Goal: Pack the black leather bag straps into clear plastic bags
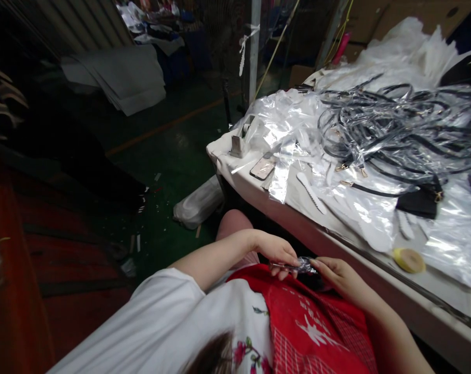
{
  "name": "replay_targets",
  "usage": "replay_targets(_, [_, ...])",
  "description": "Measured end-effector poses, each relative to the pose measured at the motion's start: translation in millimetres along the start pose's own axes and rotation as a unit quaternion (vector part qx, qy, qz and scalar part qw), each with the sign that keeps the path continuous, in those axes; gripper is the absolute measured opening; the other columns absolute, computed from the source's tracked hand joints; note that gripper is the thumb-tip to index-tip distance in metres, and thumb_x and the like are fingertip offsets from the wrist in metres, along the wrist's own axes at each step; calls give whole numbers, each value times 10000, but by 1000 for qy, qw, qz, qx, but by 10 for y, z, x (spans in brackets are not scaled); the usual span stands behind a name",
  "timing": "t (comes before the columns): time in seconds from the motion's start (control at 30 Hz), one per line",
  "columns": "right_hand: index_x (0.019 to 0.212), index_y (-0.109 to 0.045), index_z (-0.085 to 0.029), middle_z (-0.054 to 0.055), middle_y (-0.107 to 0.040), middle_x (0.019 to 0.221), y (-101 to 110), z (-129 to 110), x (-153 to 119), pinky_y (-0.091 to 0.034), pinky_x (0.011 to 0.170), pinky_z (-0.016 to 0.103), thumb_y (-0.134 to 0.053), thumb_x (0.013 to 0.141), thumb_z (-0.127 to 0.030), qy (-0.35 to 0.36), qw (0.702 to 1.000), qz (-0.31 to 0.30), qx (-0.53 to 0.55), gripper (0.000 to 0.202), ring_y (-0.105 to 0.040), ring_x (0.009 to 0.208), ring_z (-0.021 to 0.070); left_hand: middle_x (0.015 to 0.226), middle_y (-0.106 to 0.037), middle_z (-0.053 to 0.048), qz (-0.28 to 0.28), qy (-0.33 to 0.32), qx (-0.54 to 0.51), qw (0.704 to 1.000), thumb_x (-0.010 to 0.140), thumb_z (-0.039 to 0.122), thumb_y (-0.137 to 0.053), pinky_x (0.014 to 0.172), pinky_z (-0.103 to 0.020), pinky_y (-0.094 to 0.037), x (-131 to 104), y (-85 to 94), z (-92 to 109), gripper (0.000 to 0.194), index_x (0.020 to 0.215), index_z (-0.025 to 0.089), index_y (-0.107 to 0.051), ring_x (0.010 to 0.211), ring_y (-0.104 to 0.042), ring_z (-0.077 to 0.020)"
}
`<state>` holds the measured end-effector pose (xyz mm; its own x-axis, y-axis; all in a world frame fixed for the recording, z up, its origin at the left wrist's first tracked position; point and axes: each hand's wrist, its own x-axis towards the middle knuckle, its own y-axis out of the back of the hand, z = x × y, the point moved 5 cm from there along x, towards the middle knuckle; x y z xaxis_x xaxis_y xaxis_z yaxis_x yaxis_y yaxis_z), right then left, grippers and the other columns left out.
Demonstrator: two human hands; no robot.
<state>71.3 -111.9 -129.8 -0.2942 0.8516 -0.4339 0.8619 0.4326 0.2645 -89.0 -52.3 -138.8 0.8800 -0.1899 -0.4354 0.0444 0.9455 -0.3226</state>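
Observation:
Over my lap, my left hand [279, 253] has its fingers closed on one end of a small dark, shiny plastic-wrapped item [306, 266]. My right hand [339, 276] pinches its other end between thumb and fingers. It looks like part of a dark strap in clear film, but its exact kind is hard to make out. On the table [445, 306] beside me lies a tangle of black straps [391, 130] wrapped in clear plastic, some with gold clasps. A small black pouch [417, 203] with a strap rests near them.
A phone [262, 167], a tape dispenser [238, 144], a white serrated strip [311, 193] and a yellow tape roll [409, 259] lie along the table edge. Clear plastic bags [285, 119] spread behind. A wrapped roll [200, 201] lies on the floor. Someone's dark-clothed legs [98, 161] stand left.

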Motion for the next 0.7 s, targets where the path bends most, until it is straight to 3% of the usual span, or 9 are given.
replay_targets(0.1, [864,-669,-173,26,-639,750,-70,-88,59,-482,608,274,-419,959,-585,31,999,-1,-33,491,-574,663,171,596,-647,-11,51,-1,-13,999,984,403,-481,512,-223,-458,178,-32,-47,346,846,135,-651,483,-585,-114])
replay_targets(0.2, [1033,-655,-173,64,-714,897,-164,-191,92,-533,731,323,-472,945,-556,58,998,-11,-26,433,-657,788,217,570,-633,-5,95,-11,-37,995,973,401,-498,506,-228,-470,321,-50,-64,348,788,141,-638,463,-577,-114])
replay_targets(0.3, [1077,-657,-169,77,-739,927,-196,-233,80,-539,814,357,-554,908,-544,55,998,-31,-7,423,-679,858,245,587,-654,-41,65,-14,-72,995,985,491,-440,522,-247,-498,343,-57,-43,479,754,127,-650,495,-598,-132])
replay_targets(0.43, [1024,-688,-175,69,-723,919,-41,-189,0,-541,722,311,-539,901,-591,28,999,-8,36,459,-655,833,224,673,-690,-95,5,2,-109,994,1007,565,-256,554,-283,-532,158,23,-3,657,915,92,-702,551,-623,-157])
replay_targets(0.57, [827,-655,-169,-6,-619,684,76,-109,-60,-466,559,242,-583,876,-602,9,995,22,96,442,-538,594,130,717,-686,-69,-2,-9,-117,993,1011,475,-322,526,-242,-514,-45,102,39,511,1048,117,-686,553,-614,-140])
replay_targets(0.7, [763,-612,-166,-46,-528,610,48,-79,-46,-400,514,219,-605,871,-592,5,992,27,120,439,-449,534,95,631,-618,-21,21,-9,-124,992,1011,490,-331,465,-191,-463,-65,77,52,497,1012,144,-687,485,-562,-109])
